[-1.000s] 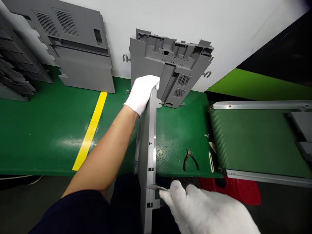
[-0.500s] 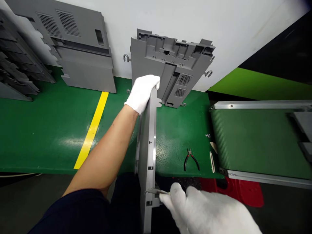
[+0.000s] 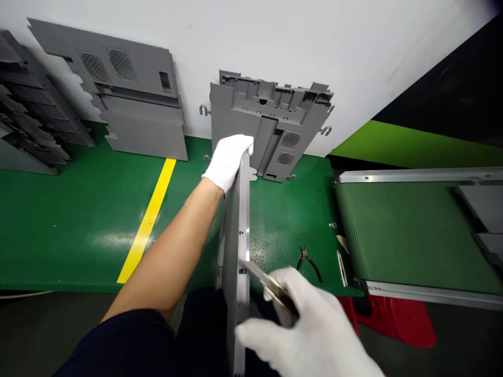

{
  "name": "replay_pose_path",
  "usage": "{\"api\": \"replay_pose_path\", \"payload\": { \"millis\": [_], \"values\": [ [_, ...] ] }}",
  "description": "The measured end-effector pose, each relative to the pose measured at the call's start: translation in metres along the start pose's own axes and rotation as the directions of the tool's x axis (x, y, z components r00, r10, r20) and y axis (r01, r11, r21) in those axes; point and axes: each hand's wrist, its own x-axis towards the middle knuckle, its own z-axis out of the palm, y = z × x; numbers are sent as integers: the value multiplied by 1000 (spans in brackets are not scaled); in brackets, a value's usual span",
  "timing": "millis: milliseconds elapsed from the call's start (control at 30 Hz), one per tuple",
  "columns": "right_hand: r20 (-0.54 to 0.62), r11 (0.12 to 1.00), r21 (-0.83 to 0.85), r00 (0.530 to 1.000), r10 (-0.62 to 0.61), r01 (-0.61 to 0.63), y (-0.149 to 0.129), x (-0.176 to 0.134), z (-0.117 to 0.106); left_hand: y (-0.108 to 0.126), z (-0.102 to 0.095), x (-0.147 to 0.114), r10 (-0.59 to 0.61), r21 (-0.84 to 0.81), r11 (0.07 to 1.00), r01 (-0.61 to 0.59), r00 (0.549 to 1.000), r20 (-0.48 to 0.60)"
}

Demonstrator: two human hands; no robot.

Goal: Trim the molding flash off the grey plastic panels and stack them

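A grey plastic panel (image 3: 232,251) stands on edge, its narrow side turned up toward me. My left hand (image 3: 228,161), in a white glove, is closed around the panel's far end. My right hand (image 3: 310,324), also gloved, grips a utility knife (image 3: 281,294) with its blade out. The blade tip meets the panel's narrow edge near a small dark slot, or lies just over it. Part of the knife's handle is hidden in the fingers. The panel's near end runs out of view at the bottom.
Side cutters (image 3: 308,262) lie on the green table (image 3: 90,230), left of a slim pale tool (image 3: 341,268). More grey panels (image 3: 145,125) lean on the white wall. At right is a conveyor belt (image 3: 412,235), with a red stool (image 3: 408,319) below.
My right hand has moved the knife away from me along the panel's edge, from the lower slot to the one above. My left hand keeps its hold. The camera view has shifted slightly.
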Motion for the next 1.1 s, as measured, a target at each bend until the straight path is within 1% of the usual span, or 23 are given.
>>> {"api": "replay_pose_path", "payload": {
  "millis": [33, 67, 100, 133, 167, 200, 233, 267, 333, 400, 467, 533, 600, 700, 767, 833, 933, 1000, 1100],
  "values": [
    [-17, 998, 42, 999, 47, -46, -1, 10, 3, 0, 2, 1, 31, 35, 999, -31, 999, 12],
    [-76, 994, 91, 995, 72, -64, 0, 21, 3, 0, 4, 2, 63, 68, 996, -64, 998, 17],
    [-176, 987, 153, 981, 76, -49, 2, 34, 1, -1, 6, 3, 92, 95, 991, -93, 996, 14],
    [-309, 975, 224, 948, 74, -3, 6, 47, -5, -1, 8, 3, 118, 112, 987, -118, 993, 6],
    [-406, 956, 286, 912, 61, 63, 11, 59, -13, -1, 10, 3, 152, 129, 980, -152, 988, 3],
    [-453, 934, 330, 891, 28, 138, 16, 71, -23, -2, 12, 3, 193, 151, 970, -192, 981, 5],
    [-454, 916, 348, 891, -21, 199, 19, 80, -34, -1, 12, 2, 232, 171, 958, -229, 973, 7],
    [-421, 907, 341, 903, -90, 249, 21, 88, -45, -1, 12, 1, 259, 179, 950, -256, 966, 10],
    [-302, 914, 255, 924, -235, 315, 19, 101, -64, 0, 7, -1, 258, 148, 955, -258, 966, 20],
    [-201, 922, 116, 917, -343, 370, 11, 114, -75, 2, -1, -4, 194, 76, 977, -197, 980, 45],
    [-154, 920, -12, 908, -389, 392, -2, 128, -80, 4, -11, -6, 117, 16, 993, -118, 990, 79],
    [-147, 919, -141, 910, -388, 369, -17, 144, -81, 8, -20, -8, 53, -16, 999, -52, 994, 93],
    [-133, 903, -270, 916, -379, 335, -33, 159, -82, 11, -26, -10, 22, -37, 999, -18, 995, 96],
    [-85, 834, -453, 916, -393, 316, -54, 175, -82, 14, -32, -11, 23, -79, 997, -14, 993, 115],
    [-58, 780, -543, 912, -406, 313, -64, 181, -80, 15, -36, -10, 21, -133, 991, -1, 989, 144],
    [-48, 736, -603, 907, -418, 307, -70, 183, -78, 14, -39, -10, 2, -190, 981, 34, 982, 189],
    [-57, 695, -663, 907, -417, 278, -73, 182, -76, 16, -42, -11, -17, -241, 968, 77, 970, 243],
    [-56, 677, -693, 917, -395, 249, -74, 179, -77, 18, -41, -13, -8, -236, 969, 68, 969, 247],
    [-52, 648, -733, 933, -357, 207, -75, 175, -80, 19, -36, -14, 9, -168, 985, 28, 977, 212]
  ]
}}
